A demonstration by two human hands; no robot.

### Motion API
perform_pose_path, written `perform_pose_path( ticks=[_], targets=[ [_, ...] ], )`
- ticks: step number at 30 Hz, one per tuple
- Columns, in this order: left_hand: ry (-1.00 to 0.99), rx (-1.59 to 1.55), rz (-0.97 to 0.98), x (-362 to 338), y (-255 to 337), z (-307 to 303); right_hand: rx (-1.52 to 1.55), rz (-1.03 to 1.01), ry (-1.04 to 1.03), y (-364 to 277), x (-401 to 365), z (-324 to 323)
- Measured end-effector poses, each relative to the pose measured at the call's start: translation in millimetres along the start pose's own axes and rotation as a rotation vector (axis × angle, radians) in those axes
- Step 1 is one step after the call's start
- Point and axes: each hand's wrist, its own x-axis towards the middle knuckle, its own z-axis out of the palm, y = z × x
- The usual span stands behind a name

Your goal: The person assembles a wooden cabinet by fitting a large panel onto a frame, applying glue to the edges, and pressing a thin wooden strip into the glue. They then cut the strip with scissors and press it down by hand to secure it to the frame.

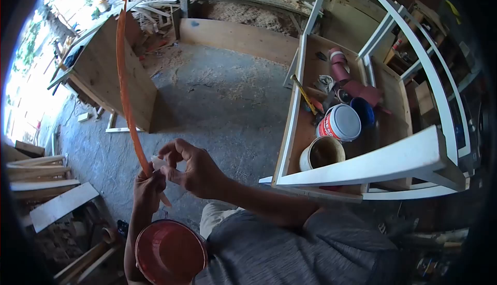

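Observation:
My left hand (148, 188) is closed around the lower part of a long, narrow orange-brown wooden strip (124, 73), which rises to the top of the view. Its lower tip sticks out below the hand. Close beside it, my right hand (189, 168) has its fingers bent and pinches a small pale, flat scrap (159, 164), perhaps paper or sandpaper, near the strip. Against my left forearm and body is a reddish bucket (171, 251), seen from above; how it is held up is hidden.
On my right stands a white-painted wooden frame (362, 168). Inside it are a lidded paint tub (341, 123), an open white bucket (306, 156), a blue container (368, 113) and reddish sandpaper rolls (339, 68). A plywood box (111, 70) and stacked boards (41, 174) stand left.

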Motion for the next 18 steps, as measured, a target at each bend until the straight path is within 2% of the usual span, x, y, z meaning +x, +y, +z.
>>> perform_pose_path(
  ticks=[2, 4, 6, 8, 9, 10, 12, 15, 18],
  targets=[
    [-0.047, 0.009, -0.052, 26, 5, 3, -0.092, -0.281, 0.217, 17, 16, 7],
    [0.015, 0.048, -0.078, 56, 12, 9, -0.094, -0.336, 0.284, 23, 31, 3],
    [0.017, 0.021, -0.095, 84, 17, 3, 0.011, -0.165, 0.197, 19, 46, -8],
    [-0.174, 0.014, -0.124, 121, 29, -18, 0.067, 0.06, 0.079, 4, 68, -23],
    [-0.267, 0.01, -0.132, 137, 36, -24, 0.091, 0.049, 0.11, 4, 79, -21],
    [-0.249, 0.042, -0.13, 153, 43, -28, 0.115, 0.037, 0.14, 5, 90, -20],
    [-0.266, 0.174, -0.082, 185, 78, -16, 0.127, -0.234, 0.393, 17, 130, -6],
    [-0.357, 0.236, -0.078, 220, 93, -37, 0.159, -0.239, 0.318, 8, 154, -5],
    [-0.448, 0.228, -0.083, 249, 113, -45, 0.169, 0.044, 0.322, 0, 176, -8]
  ],
)
